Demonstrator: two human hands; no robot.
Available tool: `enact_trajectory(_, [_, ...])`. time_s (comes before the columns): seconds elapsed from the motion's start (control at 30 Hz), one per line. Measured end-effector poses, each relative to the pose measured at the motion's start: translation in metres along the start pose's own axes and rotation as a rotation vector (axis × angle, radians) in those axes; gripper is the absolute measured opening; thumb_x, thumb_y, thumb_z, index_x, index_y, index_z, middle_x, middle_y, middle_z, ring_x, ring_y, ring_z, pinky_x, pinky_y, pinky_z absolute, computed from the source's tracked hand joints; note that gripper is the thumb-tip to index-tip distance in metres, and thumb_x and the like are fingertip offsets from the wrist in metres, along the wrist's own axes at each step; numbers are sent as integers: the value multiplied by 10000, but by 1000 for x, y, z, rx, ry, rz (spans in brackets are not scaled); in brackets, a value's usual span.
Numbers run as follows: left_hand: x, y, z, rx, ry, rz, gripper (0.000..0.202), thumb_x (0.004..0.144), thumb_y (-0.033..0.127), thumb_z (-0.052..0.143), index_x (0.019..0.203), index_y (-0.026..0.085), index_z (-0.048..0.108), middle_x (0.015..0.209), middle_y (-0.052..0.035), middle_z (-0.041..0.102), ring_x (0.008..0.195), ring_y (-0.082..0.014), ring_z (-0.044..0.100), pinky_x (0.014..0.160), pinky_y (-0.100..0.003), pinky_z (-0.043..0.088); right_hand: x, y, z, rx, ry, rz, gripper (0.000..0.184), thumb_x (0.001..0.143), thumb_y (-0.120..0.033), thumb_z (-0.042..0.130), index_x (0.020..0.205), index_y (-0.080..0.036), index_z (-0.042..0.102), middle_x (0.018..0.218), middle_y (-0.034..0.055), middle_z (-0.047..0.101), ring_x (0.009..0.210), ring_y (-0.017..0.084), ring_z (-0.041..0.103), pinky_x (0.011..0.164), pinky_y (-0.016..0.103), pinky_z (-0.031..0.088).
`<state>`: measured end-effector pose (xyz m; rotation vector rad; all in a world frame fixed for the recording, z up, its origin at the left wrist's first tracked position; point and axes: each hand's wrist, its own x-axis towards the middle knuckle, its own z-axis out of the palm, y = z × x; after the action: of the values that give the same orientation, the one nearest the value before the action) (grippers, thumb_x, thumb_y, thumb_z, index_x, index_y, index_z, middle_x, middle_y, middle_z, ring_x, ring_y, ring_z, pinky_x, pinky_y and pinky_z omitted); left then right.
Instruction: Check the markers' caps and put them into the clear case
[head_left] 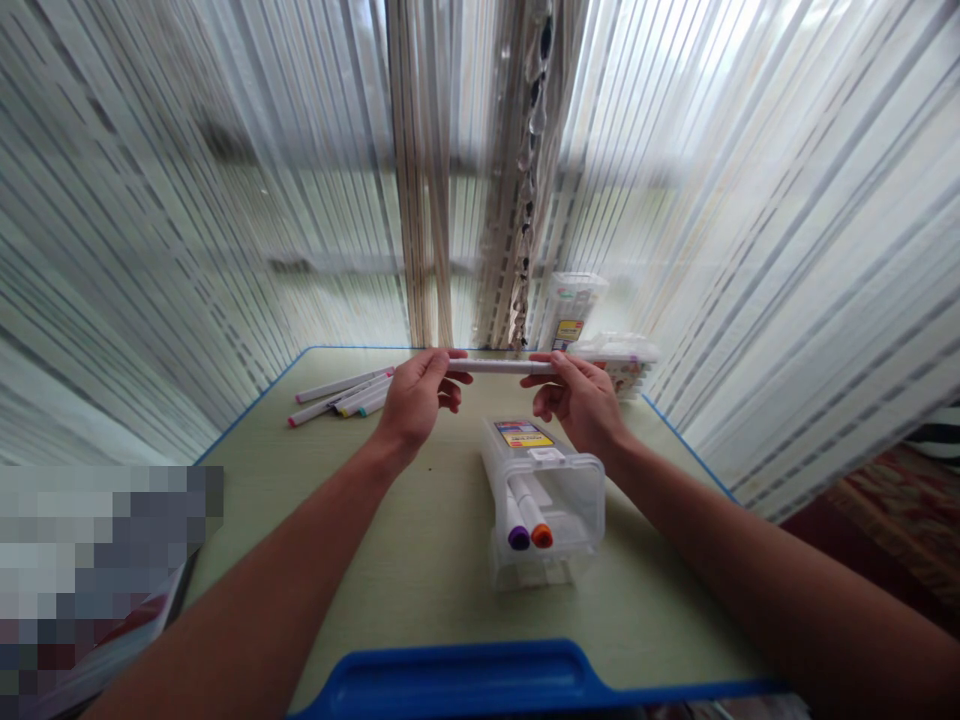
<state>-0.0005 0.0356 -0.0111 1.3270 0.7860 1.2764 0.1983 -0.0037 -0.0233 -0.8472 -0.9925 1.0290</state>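
Between my two hands a white marker (495,367) is held level above the table. My left hand (417,400) pinches its left end, and my right hand (581,396) grips the right end; the fingers cover both tips. Below lies a clear plastic case (491,460) on its side, its open mouth facing me. Inside it rest a marker with a purple end (519,537) and one with an orange end (541,535). To the left of my left hand, several white markers (337,388) with pink, yellow and teal ends lie in a loose pile.
The pale green table (420,570) has a blue rim with a raised blue handle (465,670) near me. At the back right stand another clear case (576,300) and a white stacked item (622,360). Striped sheer curtains (315,180) hang behind the table.
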Motion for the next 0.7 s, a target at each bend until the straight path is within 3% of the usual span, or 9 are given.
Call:
enact_trajectory(0.2, [1,1,0,-10,8,0,254,960,279,481,998,106,663,727,-60,685,506,-106,566,473,-229,458,1,1,0,2,9,-7,369,804,-483,722,929,-136,699,694,63,745,390,122,599,345,219,392])
enact_trajectory(0.4, [0,1,0,52,-7,39,214,858,290,651,973,110,665,708,-36,682,490,-88,541,473,-221,451,2,3,-1,-33,13,-24,409,782,-533,753,911,-148,699,692,52,747,386,111,605,332,198,387])
enact_trajectory(0.7, [0,-2,0,110,-24,101,264,792,325,747,915,110,655,688,-19,666,481,-75,517,456,-214,429,2,4,-2,-81,-5,-67,355,704,-430,854,856,-144,709,675,45,746,386,102,604,343,188,399])
